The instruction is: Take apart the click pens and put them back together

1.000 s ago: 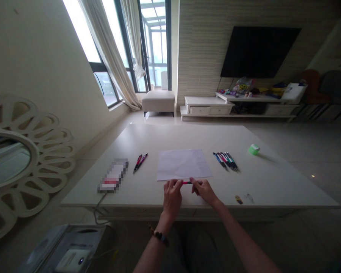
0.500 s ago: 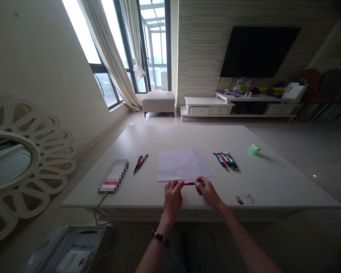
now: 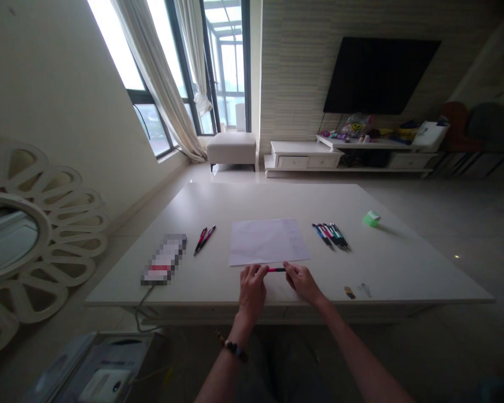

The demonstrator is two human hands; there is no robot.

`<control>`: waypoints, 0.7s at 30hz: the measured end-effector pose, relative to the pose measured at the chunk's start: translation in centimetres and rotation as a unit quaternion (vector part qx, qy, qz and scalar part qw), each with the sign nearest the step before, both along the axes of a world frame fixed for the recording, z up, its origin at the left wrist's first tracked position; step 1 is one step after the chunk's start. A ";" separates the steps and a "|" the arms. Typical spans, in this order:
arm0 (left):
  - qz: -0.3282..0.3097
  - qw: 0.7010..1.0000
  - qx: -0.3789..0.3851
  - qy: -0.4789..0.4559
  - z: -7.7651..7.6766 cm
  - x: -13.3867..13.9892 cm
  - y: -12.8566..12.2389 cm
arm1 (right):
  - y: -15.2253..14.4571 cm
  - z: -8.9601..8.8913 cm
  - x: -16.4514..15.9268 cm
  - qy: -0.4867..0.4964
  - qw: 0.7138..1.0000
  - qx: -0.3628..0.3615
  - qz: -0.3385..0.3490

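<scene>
A red and black pen [image 3: 276, 270] lies level between my two hands, just above the near part of the white table. My left hand [image 3: 253, 285] is closed on its red end, and my right hand [image 3: 301, 281] pinches the black end. Beyond the hands is a stack of white paper [image 3: 264, 240]. To its left lie two pens [image 3: 204, 240], one red and one purplish, both with black grips. Right of the paper, several pens [image 3: 331, 236] in blue, red, green and black rest side by side.
A pixelated phone [image 3: 164, 260] with a cable lies at the table's left. At the right stand a light green container [image 3: 372, 219] and, nearer, a small yellow and black item [image 3: 349, 293] beside a clear one [image 3: 364, 289]. The table's front edge [image 3: 361, 302] runs below the hands.
The view has shifted slightly. My right hand's fingers have changed position at the black end of the pen; my left hand keeps its hold on the red end.
</scene>
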State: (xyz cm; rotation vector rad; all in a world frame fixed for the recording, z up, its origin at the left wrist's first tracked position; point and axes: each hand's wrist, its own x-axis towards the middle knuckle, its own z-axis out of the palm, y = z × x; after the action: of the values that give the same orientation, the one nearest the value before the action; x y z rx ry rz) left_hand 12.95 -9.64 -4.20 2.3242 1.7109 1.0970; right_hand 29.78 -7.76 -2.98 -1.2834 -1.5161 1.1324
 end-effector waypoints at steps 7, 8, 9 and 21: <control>-0.017 1.000 -0.017 -0.001 0.0 -0.1 0.0 | -0.1 0.3 0.3 -0.003 1.000 -0.015 0.001; -0.015 1.000 -0.016 -0.002 0.0 -0.1 0.0 | -0.1 0.3 0.4 0.001 1.000 -0.009 0.006; -0.013 1.000 -0.016 -0.001 0.0 -0.1 0.0 | -0.1 0.3 0.5 0.005 1.000 -0.006 0.010; -0.015 1.000 -0.018 0.006 0.2 0.0 -0.1 | -0.4 0.2 1.2 -0.008 0.999 -0.009 0.032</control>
State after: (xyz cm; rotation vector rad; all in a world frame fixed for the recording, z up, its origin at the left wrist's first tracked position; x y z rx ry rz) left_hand 12.96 -9.70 -4.03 2.3317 1.6802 1.0396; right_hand 31.02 -8.17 -2.82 -1.2679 -1.5718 1.1810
